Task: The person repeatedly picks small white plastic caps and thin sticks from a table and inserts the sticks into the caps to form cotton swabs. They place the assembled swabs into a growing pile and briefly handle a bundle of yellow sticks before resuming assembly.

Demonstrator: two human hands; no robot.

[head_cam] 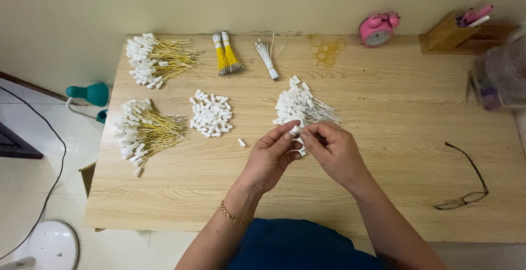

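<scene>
left hand (272, 152) fingers pinch white connector (295, 130) | right hand (332, 148) fingers pinched, wire barely visible

A small white plastic connector block (295, 130) is pinched between the fingertips of the left hand (272, 155), held just above the wooden tabletop. A thin white wire (313, 135) runs from the block to the right hand (334, 150), whose fingertips grip it close to the block. Just beyond both hands, touching the fingertips, lies a loose pile of white connector blocks with thin white wires (300, 105) fanning out to the right.
</scene>
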